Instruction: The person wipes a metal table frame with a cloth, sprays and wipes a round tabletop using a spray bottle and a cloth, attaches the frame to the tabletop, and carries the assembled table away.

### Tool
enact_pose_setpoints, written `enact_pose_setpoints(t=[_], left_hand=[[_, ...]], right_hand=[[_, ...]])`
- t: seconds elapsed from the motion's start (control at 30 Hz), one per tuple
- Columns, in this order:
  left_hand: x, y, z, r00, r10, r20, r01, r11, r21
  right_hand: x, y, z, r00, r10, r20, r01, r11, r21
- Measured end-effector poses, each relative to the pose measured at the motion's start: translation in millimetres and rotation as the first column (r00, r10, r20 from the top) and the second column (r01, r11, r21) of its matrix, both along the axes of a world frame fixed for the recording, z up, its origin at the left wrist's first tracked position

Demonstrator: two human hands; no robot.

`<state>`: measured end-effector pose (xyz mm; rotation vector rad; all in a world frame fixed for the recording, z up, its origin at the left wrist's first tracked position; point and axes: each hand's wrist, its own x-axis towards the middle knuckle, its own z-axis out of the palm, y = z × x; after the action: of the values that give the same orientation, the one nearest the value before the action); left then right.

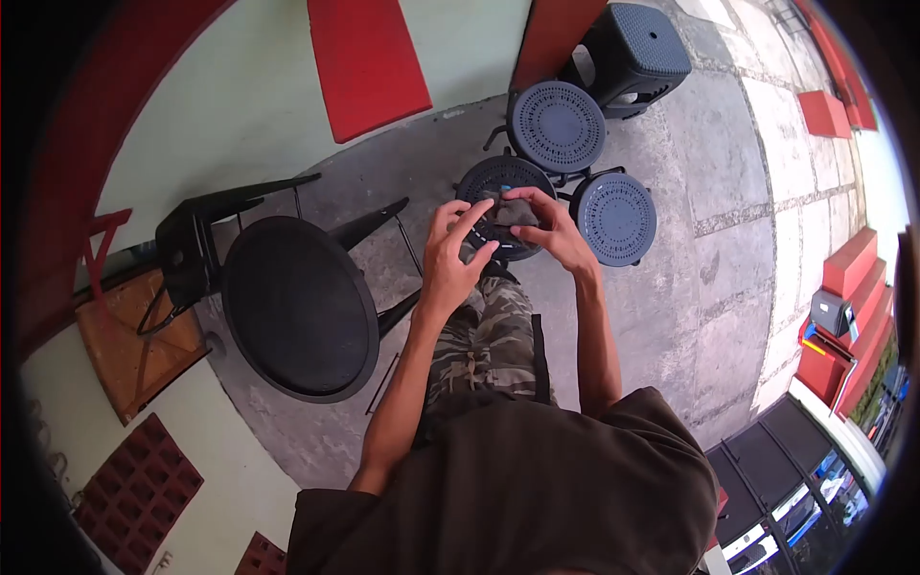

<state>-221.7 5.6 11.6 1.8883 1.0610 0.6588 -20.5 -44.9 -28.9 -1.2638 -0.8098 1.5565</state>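
Two bare hands about a small grey lump [516,214] over the perforated seat of a dark stool [489,172]. Seen from above, the lump appears near the middle of the seat, slightly toward its right edge; whether it rests on the surface or is raised off it cannot be told. A small blue piece [505,189] shows just beyond it, on the side of the far edge.

The chief hazard, as judged here, is loss of the lump: uneven pressure from one side could turn it out of the fingers, and the round seat leaves little margin before the drop at its edge. Should the material prove crumbly, which the view does not settle, fragments could fall through the perforations to the floor [671,316]. The camouflage trousers [498,331] come close to the near edge, so a bump from a leg could jolt the seat.

Grip: the left hand [450,261] reaches over the left edge with thumb and forefinger spread wide and nothing visibly clasped between them. The right hand [565,238] comes in over the right edge, forefinger on the lump's far side and thumb on its near side; whether these pinch the lump or merely frame it cannot be told.
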Motion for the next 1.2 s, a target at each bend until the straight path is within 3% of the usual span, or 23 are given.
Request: enact_pose_setpoints(t=[0.03,0.1,0.13,0.2,0.23,0.33,0.47,0.5,0.57,0.6,0.67,0.73,0.77,0.83,0.93,1.0,1.1,1.2], left_hand=[[-9.2,-3.1,8.0,1.000,0.027,0.003,-0.028,0.999,0.036],[-35.4,-12.6,17.7,0.997,0.081,0.013,-0.082,0.983,0.165],[-50.5,-16.2,19.3,0.991,0.118,0.067,-0.126,0.981,0.145],[-85.2,-32.3,23.6,0.967,0.193,0.165,-0.210,0.973,0.093],[-100.8,-40.4,27.9,0.933,0.251,0.257,-0.269,0.963,0.037],[-153.9,-67.3,42.7,0.675,0.531,0.512,-0.300,0.832,-0.467],[-225.8,-100.7,37.7,0.525,0.687,0.502,-0.423,0.722,-0.547],[-242.2,-109.5,34.8,0.495,0.723,0.482,-0.461,0.689,-0.560],[-269.6,-128.7,28.2,0.432,0.789,0.437,-0.525,0.614,-0.589],[-280.2,-136.9,27.1,0.342,0.811,0.474,-0.510,0.584,-0.631],[-297.3,-151.4,25.7,0.163,0.833,0.529,-0.453,0.540,-0.709],[-315.8,-166.9,15.6,0.117,0.836,0.536,-0.323,0.543,-0.775],[-321.0,-174.9,13.8,0.106,0.842,0.529,-0.244,0.538,-0.807],[-326.2,-188.3,-1.2,0.122,0.855,0.504,-0.169,0.519,-0.838],[-329.5,-204.0,-25.0,0.316,0.862,0.397,-0.402,0.501,-0.766],[-331.9,-205.0,-26.8,0.261,0.867,0.425,-0.460,0.498,-0.735],[-340.6,-203.4,-17.9,0.245,0.853,0.460,-0.546,0.514,-0.662],[-355.1,-187.7,-17.4,0.272,0.836,0.476,-0.651,0.524,-0.549]], right_hand=[[-16.8,2.2,11.8,0.999,0.046,0.011,-0.047,0.998,0.047],[-49.6,5.3,30.3,0.973,0.120,0.199,-0.161,0.965,0.208],[-66.3,6.1,43.6,0.943,0.136,0.303,-0.222,0.937,0.268],[-99.1,5.3,73.9,0.920,0.225,0.319,-0.282,0.949,0.143],[-115.4,3.3,80.9,0.933,0.207,0.293,-0.267,0.946,0.183],[-152.1,1.9,112.0,0.765,0.389,0.513,-0.482,0.874,0.056],[-210.0,-7.5,100.4,0.628,0.243,0.739,-0.631,0.714,0.302],[-223.9,-7.9,103.1,0.540,0.289,0.790,-0.692,0.686,0.223],[-253.0,-12.7,80.9,0.717,0.496,0.489,-0.651,0.728,0.217],[-267.0,-12.8,73.8,0.765,0.565,0.308,-0.632,0.750,0.195],[-299.8,-27.6,78.8,0.837,0.541,0.082,-0.548,0.827,0.129],[-325.9,-43.9,73.8,0.865,0.477,-0.154,-0.483,0.876,0.002],[-336.2,-51.1,72.2,0.866,0.471,-0.164,-0.477,0.879,0.004],[-359.5,-61.7,66.4,0.897,0.441,0.004,-0.441,0.897,-0.037],[-370.6,-68.7,24.8,0.841,0.437,0.319,-0.475,0.878,0.051],[-371.2,-65.0,16.2,0.755,0.487,0.439,-0.557,0.830,0.036],[-372.2,-57.6,27.4,0.736,0.650,0.190,-0.652,0.756,-0.061],[-388.9,-52.4,33.6,0.822,0.569,0.014,-0.565,0.814,0.136]])
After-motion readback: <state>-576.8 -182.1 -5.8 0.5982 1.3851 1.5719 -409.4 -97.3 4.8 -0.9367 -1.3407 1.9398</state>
